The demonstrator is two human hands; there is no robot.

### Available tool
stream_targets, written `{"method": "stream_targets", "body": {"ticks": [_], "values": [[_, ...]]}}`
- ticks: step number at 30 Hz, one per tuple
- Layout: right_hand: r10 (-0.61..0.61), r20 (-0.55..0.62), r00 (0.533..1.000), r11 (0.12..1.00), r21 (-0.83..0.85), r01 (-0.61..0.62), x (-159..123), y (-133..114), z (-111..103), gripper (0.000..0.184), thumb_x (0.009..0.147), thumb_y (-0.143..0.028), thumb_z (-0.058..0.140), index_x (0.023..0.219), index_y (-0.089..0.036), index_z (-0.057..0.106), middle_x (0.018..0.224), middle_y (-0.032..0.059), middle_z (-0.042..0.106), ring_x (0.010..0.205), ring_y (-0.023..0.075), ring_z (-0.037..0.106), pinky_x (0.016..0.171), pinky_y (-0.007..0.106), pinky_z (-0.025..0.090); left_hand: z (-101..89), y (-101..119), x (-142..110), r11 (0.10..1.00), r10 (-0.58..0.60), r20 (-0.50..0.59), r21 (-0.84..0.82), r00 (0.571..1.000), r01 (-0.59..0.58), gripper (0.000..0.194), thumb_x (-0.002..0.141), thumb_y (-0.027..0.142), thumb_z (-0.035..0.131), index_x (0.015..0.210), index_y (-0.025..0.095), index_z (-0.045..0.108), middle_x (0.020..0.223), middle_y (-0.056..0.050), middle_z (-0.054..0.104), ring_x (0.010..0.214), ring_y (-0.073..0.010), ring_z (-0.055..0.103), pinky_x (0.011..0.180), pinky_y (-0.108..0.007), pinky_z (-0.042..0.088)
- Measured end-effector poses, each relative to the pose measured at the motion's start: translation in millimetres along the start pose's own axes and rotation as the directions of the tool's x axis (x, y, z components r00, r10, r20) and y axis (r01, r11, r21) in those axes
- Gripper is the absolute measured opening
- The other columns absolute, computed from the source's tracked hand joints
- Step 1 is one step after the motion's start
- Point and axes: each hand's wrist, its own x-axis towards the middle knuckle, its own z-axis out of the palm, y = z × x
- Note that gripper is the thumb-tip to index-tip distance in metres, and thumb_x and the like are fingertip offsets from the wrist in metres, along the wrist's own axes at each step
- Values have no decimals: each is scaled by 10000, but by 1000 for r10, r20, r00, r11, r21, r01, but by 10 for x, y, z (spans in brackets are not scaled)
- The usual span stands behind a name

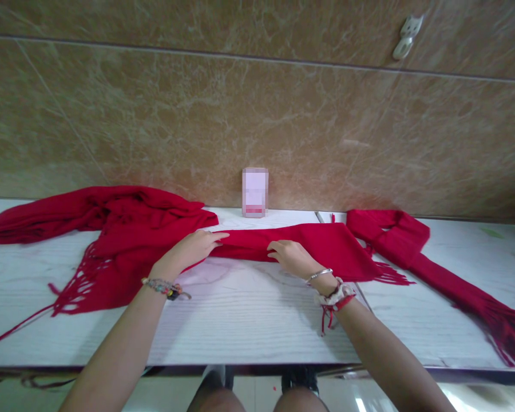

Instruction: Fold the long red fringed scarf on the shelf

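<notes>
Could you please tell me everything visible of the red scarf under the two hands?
The scarf is plain red, of soft-looking cloth. It lies on the white table: a narrow, seemingly folded strip in the middle, wider and flatter toward the right, where it ends in a fringe. The left hand and right hand touch the strip; whether they grip it is unclear. To the left it seems to continue into a rumpled heap, also fringed.

A pixelated rectangular item [255, 192] stands at the rear edge of the white wood-grain surface [240, 326], beside the brown marbled wall [154, 126]. A white cat-shaped fixture [407, 37] is located at upper right. Pale floor [158, 395] below.
</notes>
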Motion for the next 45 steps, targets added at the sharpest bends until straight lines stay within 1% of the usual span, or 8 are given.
{"method": "stream_targets", "body": {"ticks": [6, 13, 18, 23, 26, 31, 37, 45], "values": [[-10, 37, 999, 1000, -6, 10, 14, 22, 51, 151, 873, -194, 474, 922, -137, 605, 890, 86, 667, 820, 176, 617, 665, 240, 420, -12, -45, -40, 997, 11, -227, 74, 974, 6, 361, 760, 55, 368, 1040, 166, 567, 1078, -76, 579, 964, -189, 546, 847, -298, 441], [-70, -7, 998, 998, -8, 70, 2, 34, 54, 153, 859, -191, 498, 937, -127, 613, 920, 103, 659, 836, 176, 608, 706, 257, 443, 56, 79, -5, 975, 219, -105, 46, 970, -216, 330, 703, -29, 374, 757, 184, 620, 932, -39, 533, 802, -139, 538, 725, -242, 442], [-95, -40, 995, 995, -8, 95, -7, 32, 46, 142, 842, -190, 522, 926, -133, 621, 890, 99, 658, 812, 175, 608, 695, 266, 454, 80, 145, 5, 978, 193, -129, -52, 973, -201, 242, 782, 138, 471, 941, 192, 645, 1019, -51, 490, 899, -156, 517, 837, -273, 420], [-110, -40, 993, 994, -5, 110, -8, 37, 39, 137, 839, -188, 526, 922, -134, 622, 881, 94, 659, 806, 174, 609, 693, 268, 461, 68, 178, 13, 953, 226, -87, -187, 970, -239, 67, 732, 207, 584, 710, 180, 641, 1035, -43, 460, 990, -185, 476, 910, -302, 377], [-101, -25, 995, 995, 3, 101, -5, 35, 25, 134, 836, -185, 532, 918, -131, 623, 892, 96, 662, 817, 178, 611, 702, 272, 463, 26, 187, 5, 945, 211, -96, -235, 973, -228, 88, 734, 217, 584, 657, 176, 600, 1031, -34, 464, 977, -179, 479, 902, -302, 378], [-71, 7, 997, 997, -7, 71, -1, 28, 21, 135, 839, -187, 528, 911, -124, 624, 903, 102, 664, 824, 183, 612, 705, 276, 462, 16, 173, -7, 969, 187, -16, -164, 982, -187, 43, 755, 212, 563, 773, 181, 586, 1014, -37, 523, 938, -182, 520, 853, -297, 404], [-83, -38, 996, 997, -13, 82, 2, 23, 36, 105, 832, -194, 542, 874, -136, 619, 873, 78, 655, 802, 157, 598, 685, 252, 440, -6, 151, -33, 988, 87, -32, -124, 996, -90, 384, 761, 133, 528, 1139, 195, 501, 983, -37, 623, 875, -176, 580, 764, -267, 443], [-35, -96, 995, 994, -106, 25, -3, 23, 18, 160, 867, -245, 496, 818, -130, 597, 757, 80, 641, 728, 162, 600, 616, 246, 408, -168, 180, -104, 988, 147, -22, -47, 989, -148, 229, 784, 181, 517, 981, 189, 633, 1017, -46, 656, 934, -186, 582, 843, -278, 427]]}}
